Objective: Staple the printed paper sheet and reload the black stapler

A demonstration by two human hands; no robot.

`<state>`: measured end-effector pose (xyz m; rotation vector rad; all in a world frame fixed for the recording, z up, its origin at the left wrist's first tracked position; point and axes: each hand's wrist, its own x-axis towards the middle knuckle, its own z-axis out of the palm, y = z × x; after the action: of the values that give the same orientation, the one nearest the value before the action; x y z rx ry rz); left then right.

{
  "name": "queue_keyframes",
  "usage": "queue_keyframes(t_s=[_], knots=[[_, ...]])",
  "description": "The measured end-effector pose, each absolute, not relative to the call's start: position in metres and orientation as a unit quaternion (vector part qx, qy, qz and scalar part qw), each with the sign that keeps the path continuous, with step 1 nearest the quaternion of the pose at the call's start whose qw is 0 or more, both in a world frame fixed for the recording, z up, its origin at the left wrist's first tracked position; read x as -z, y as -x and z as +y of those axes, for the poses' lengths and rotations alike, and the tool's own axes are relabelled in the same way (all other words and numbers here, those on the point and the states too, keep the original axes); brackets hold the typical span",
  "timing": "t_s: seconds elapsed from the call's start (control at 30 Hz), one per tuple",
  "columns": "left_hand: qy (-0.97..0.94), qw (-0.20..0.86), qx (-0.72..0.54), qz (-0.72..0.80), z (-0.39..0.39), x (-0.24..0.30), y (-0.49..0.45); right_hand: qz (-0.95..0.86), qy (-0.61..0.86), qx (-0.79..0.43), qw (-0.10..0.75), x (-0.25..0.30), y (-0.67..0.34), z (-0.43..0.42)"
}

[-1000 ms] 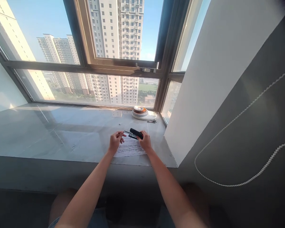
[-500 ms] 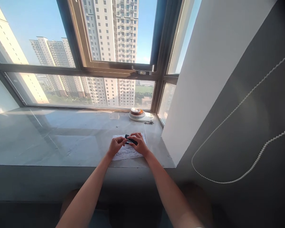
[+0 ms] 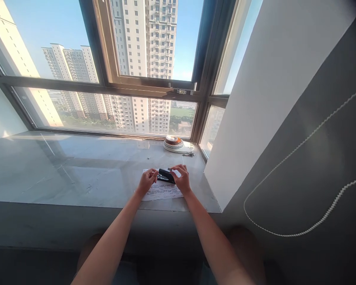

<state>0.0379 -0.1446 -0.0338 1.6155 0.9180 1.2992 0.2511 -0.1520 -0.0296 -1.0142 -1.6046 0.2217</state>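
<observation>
- The stapler (image 3: pixel 167 174) lies between the two hands, above the paper (image 3: pixel 161 192) on the sill; whether it rests on the sheet I cannot tell.
- Its long axis runs mostly side to side, with the right end slightly nearer the person. It gapes toward the left hand (image 3: pixel 148 182), showing metal inside; the arms meet near the right hand (image 3: pixel 181 180).
- Right grip: thumb and finger nearly together, apparently pinching a small grey piece (image 3: pixel 170 169) at the tips, just beyond the stapler's upper arm, on the window side. The thumb seems to touch the stapler's right end.
- Left grip: fingers curled in close at the gaping end, the nearer hand to that opening; whether they have hold of the stapler or only touch it, I cannot tell.
</observation>
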Motion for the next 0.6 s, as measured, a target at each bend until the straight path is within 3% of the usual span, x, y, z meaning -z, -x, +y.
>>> queue_keyframes(t_s=[0.2,0.33,0.6], knots=[[-0.628,0.426,-0.544,0.359,-0.144,0.032,-0.041,-0.543,0.57,-0.111,0.606,0.037,-0.288,-0.125],[-0.613,0.425,-0.554,0.37,-0.141,0.035,-0.042,-0.506,0.689,-0.123,0.504,0.043,-0.334,-0.095],[-0.601,0.413,-0.553,0.402,-0.137,0.041,-0.04,-0.51,0.731,-0.121,0.436,0.061,-0.359,-0.07]])
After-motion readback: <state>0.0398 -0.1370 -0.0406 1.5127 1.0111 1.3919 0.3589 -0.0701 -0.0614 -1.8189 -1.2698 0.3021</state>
